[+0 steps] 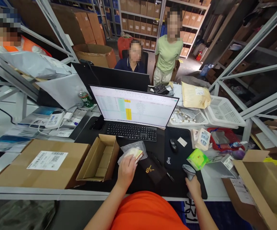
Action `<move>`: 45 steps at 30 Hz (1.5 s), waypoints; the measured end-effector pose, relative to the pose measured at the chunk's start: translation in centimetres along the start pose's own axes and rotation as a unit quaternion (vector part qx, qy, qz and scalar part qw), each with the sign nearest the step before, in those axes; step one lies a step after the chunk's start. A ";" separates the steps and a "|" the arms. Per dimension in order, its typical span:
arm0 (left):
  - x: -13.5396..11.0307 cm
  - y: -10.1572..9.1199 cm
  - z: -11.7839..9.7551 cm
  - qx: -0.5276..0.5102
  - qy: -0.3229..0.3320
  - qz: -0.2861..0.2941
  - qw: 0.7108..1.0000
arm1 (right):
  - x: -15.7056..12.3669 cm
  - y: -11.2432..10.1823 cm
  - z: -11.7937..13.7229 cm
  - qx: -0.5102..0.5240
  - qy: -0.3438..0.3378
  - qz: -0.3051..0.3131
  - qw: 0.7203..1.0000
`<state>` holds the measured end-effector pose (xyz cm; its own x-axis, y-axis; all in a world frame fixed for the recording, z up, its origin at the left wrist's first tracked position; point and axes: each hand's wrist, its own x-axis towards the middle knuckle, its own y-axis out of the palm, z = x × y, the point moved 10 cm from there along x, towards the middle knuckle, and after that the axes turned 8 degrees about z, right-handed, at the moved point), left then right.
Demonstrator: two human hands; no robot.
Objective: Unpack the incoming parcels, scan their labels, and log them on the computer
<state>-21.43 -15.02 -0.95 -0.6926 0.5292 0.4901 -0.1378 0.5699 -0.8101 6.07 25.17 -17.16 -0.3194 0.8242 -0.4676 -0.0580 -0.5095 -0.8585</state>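
My left hand (127, 169) is closed on a small whitish box (138, 155) with coloured edges, at the middle of the desk. Clear bubble wrap (123, 153) lies around and under that box. In my right hand (194, 186) is a handheld barcode scanner (188, 170), its head tilted up and left. Between the hands, a dark flat pouch or box with a gold emblem (150, 169) rests on the black mat, with a pen (170, 176) beside it. An open, empty-looking carton (101, 159) stands left of my left hand.
A labelled closed carton (73, 159) fills the left. Behind are a keyboard (131, 132) and monitor (133, 107). A mouse (173, 145), green packet (197, 159), red basket (225, 147) and open carton (270, 179) are right. Two people (168, 52) face the desk; another person's orange sleeve (34, 46) shows left.
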 end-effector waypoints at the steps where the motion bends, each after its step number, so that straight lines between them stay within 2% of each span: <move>1: 0.7 1.0 0.5 0.004 -0.005 0.006 1.000 | 0.0 0.1 0.1 -0.001 -0.001 0.010 1.000; 5: 2.3 5.2 2.5 0.026 -0.026 0.037 0.999 | -0.1 0.5 0.4 -0.006 0.001 0.040 0.999; 7: 2.1 7.2 3.3 0.033 -0.041 0.058 0.997 | -0.2 0.5 0.4 -0.010 -0.001 0.046 0.999; 10: 0.5 9.3 4.0 0.037 -0.056 0.098 0.993 | -0.4 0.6 0.3 -0.015 -0.006 0.048 0.999; 13: -1.6 10.3 3.9 0.039 -0.052 0.134 0.989 | -0.6 0.6 0.1 -0.014 -0.005 0.045 0.999; 17: -3.7 9.9 3.1 0.044 -0.034 0.153 0.987 | -1.1 0.6 0.2 0.003 -0.016 0.033 0.999; 19: -4.7 8.9 2.6 0.050 -0.032 0.150 0.987 | -1.7 -0.1 0.6 0.016 -0.032 -0.006 0.999; 21: -5.8 7.0 1.7 0.052 -0.022 0.125 0.991 | -3.0 -2.1 1.9 0.036 -0.071 -0.104 0.991; 23: -6.9 3.8 0.5 0.051 0.001 0.073 0.996 | -5.1 -4.1 4.1 0.057 -0.147 -0.207 0.965; 25: -7.9 -0.3 -0.1 0.058 0.004 0.004 0.998 | -7.0 -4.9 7.1 0.068 -0.236 -0.241 0.939; 26: -8.2 -2.6 0.2 0.073 -0.023 -0.033 0.997 | -7.7 -4.8 8.5 0.071 -0.272 -0.236 0.930; 28: -8.8 -6.9 1.7 0.114 -0.123 -0.087 0.982 | -8.6 -4.2 10.9 0.078 -0.318 -0.219 0.919; 30: -8.9 -10.0 3.7 0.145 -0.227 -0.093 0.959 | -9.2 -3.4 12.6 0.090 -0.340 -0.207 0.913; 31: -8.8 -10.9 4.6 0.151 -0.264 -0.079 0.949 | -9.3 -2.9 13.2 0.095 -0.349 -0.200 0.911; 33: -8.3 -11.2 6.0 0.159 -0.298 -0.030 0.941 | -9.5 -1.7 14.4 0.102 -0.367 -0.181 0.907; 35: -8.1 -10.3 6.9 0.157 -0.301 0.023 0.940 | -9.6 -0.9 15.4 0.104 -0.383 -0.164 0.903; 37: -8.4 -9.2 7.4 0.146 -0.297 0.042 0.943 | -9.7 -0.5 16.1 0.098 -0.397 -0.155 0.899; 40: -9.7 -9.2 7.8 0.134 -0.304 -0.010 0.943 | -9.8 -1.0 16.4 0.084 -0.408 -0.159 0.895; 42: -11.1 -10.5 8.7 0.129 -0.329 -0.056 0.934 | -9.6 -1.5 16.2 0.077 -0.408 -0.168 0.894; 45: -13.7 -13.3 11.8 0.119 -0.392 -0.104 0.906 | -9.3 -1.8 15.4 0.071 -0.407 -0.177 0.893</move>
<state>-18.46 -37.26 -0.71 -0.9111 -0.2362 0.3377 -0.4082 0.4049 -0.8182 -5.44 14.67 -8.00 -0.8364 0.5160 0.1851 -0.3922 -0.3273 -0.8597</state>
